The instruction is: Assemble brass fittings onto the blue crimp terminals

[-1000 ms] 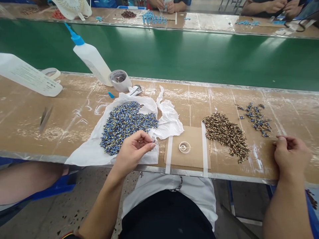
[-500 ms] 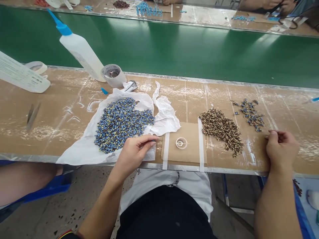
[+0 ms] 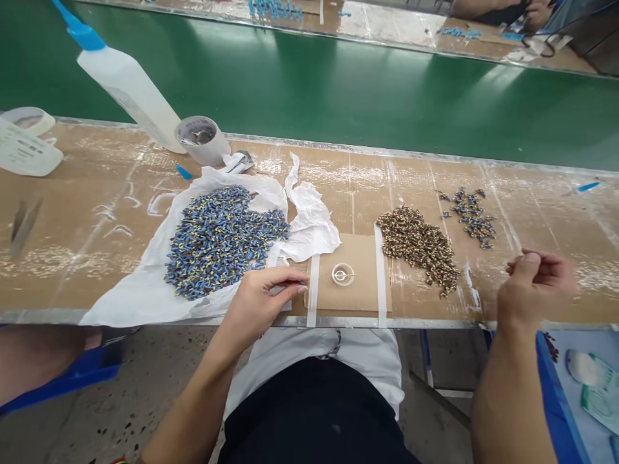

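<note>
My left hand [image 3: 264, 299] is closed in a pinch above the front edge of the white paper [image 3: 128, 287]. Whatever its fingertips hold is too small to make out. Next to it, on a cardboard pad [image 3: 358, 248], is a small clear round dish [image 3: 343, 275] with a thin pale pin across it. A heap of small blue-and-yellow parts [image 3: 222, 238] lies on the paper. My right hand [image 3: 534, 283] is curled, thumb against fingers, over the table's right part; a tiny dark bit shows at its fingertips. Near it are a brown-and-gold heap of small parts [image 3: 420, 248] and a smaller blue-and-dark cluster [image 3: 471, 212].
A white squeeze bottle [image 3: 133, 90] with a blue nozzle leans beside a tape roll [image 3: 203, 142]. Crumpled tissue [image 3: 312, 222] lies beside the paper. Tweezers [image 3: 24, 225] are at the left. A green belt [image 3: 309, 84] runs behind the table. Another person's arm [image 3: 483, 9] shows across it.
The view has shifted, so the table items sit further left. My right hand has lifted slightly and moved a little away from the small cluster; my left hand keeps its pinch, lower beside the pad.
</note>
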### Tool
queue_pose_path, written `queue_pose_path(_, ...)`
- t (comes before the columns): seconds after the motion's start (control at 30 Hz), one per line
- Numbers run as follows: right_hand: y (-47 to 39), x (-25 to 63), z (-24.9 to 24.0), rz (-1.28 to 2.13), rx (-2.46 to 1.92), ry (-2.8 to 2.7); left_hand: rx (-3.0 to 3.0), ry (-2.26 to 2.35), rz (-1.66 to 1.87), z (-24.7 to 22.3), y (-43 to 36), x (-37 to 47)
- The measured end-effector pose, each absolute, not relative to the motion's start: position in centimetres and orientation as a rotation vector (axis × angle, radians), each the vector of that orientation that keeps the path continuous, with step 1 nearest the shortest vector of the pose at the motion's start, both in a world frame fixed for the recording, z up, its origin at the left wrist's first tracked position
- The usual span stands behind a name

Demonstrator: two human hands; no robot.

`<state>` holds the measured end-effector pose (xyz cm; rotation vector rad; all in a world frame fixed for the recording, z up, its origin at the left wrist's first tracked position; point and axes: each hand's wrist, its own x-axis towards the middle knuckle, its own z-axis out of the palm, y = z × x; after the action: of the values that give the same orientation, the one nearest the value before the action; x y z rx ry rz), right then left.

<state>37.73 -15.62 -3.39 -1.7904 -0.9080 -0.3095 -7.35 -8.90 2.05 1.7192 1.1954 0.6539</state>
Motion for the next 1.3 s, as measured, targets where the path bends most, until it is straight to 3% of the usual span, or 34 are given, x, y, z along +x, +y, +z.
queue_pose_path(0.07,-16.0,32.9,-2.1,-0.16,-1.705,-1.032,1.713,1.172,0.623,1.8,-9.0,-6.8)
queue_pose_path(0.23,-15.7,21.4,0.2,0.651,-1.549,-1.641,1.695,1.015,0.601,0.8,-9.1,-5.4)
queue_pose_path(0.33,-15.0,18.3,0.0,0.833,-1.478,-1.648,1.72,0.926,0.575,0.2,-9.2,-5.0)
queue_pose_path(1.03,-12.9,15.3,0.6,0.542,-1.468,-1.741,1.765,0.904,0.519,0.1,-9.2,-4.9)
queue_pose_path(1.3,-14.2,15.7,0.8,0.674,-1.411,-1.412,1.804,0.907,0.51,-0.1,-9.0,-4.5)
